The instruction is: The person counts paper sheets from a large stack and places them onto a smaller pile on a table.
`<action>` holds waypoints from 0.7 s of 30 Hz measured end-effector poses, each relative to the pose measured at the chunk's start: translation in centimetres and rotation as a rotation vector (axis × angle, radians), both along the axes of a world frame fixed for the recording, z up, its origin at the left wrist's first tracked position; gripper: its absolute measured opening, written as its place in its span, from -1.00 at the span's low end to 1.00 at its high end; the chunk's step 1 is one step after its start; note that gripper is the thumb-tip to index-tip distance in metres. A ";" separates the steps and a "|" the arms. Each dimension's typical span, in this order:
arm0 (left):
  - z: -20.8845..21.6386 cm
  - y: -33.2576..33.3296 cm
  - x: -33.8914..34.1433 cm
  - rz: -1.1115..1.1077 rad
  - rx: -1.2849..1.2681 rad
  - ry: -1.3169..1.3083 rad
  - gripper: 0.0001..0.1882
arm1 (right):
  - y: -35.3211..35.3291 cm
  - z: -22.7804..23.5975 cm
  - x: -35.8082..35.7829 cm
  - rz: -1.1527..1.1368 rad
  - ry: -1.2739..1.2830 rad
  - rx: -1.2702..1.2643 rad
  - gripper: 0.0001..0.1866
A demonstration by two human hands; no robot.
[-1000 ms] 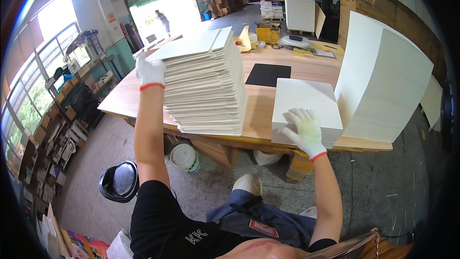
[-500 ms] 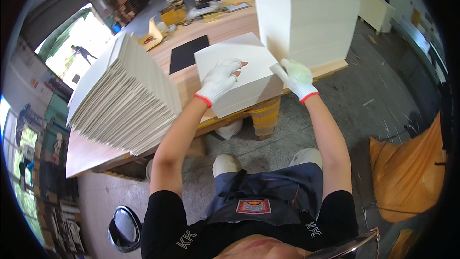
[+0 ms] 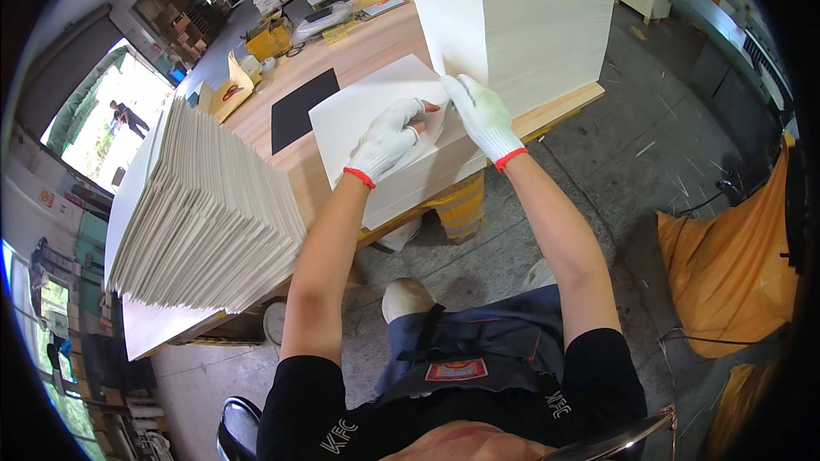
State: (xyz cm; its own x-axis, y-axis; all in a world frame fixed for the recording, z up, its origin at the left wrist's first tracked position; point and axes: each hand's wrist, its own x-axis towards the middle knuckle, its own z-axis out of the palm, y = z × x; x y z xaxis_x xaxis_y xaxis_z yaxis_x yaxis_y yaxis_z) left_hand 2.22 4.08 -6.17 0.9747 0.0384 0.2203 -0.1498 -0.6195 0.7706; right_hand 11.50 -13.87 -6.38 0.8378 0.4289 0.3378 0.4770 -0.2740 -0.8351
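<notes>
A low stack of white sheets (image 3: 427, 172) stands at the table edge in front of me. Its top sheet (image 3: 376, 102) bends upward along the right side. My right hand (image 3: 480, 115), in a white glove, is closed on that sheet's edge near the far right corner; the fingertips are partly hidden. My left hand (image 3: 386, 138) rests on the sheet, gloved too, with bare tips showing on the thumb and a finger. Its fingers are bent and apart, and nothing shows between them.
A tall white stack (image 3: 547, 26) rises just right of my right hand. Left of my arm leans a big pile of sheets (image 3: 205, 213). A black sheet (image 3: 303, 111) lies on the wooden table (image 3: 359, 51). Orange cloth (image 3: 726, 265) hangs at right. A person (image 3: 128, 119) stands in the far doorway.
My right hand has moved left and farther in over the stack's corner, and the top sheet now curves up there. My left hand stays on the sheet. The view has shifted.
</notes>
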 end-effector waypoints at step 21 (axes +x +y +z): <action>1.6 -1.5 -1.2 0.061 -0.037 -0.037 -0.56 | -0.6 -1.7 -0.9 -0.101 0.004 0.086 -0.38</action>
State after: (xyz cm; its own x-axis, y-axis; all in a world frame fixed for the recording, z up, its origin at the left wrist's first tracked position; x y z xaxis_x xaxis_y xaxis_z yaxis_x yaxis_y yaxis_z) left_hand 1.07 2.57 -4.60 0.9616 0.1064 0.2531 -0.1411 -0.5992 0.7881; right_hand 10.60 -14.50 -8.09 0.8764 0.3122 0.3666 0.4477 -0.2478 -0.8592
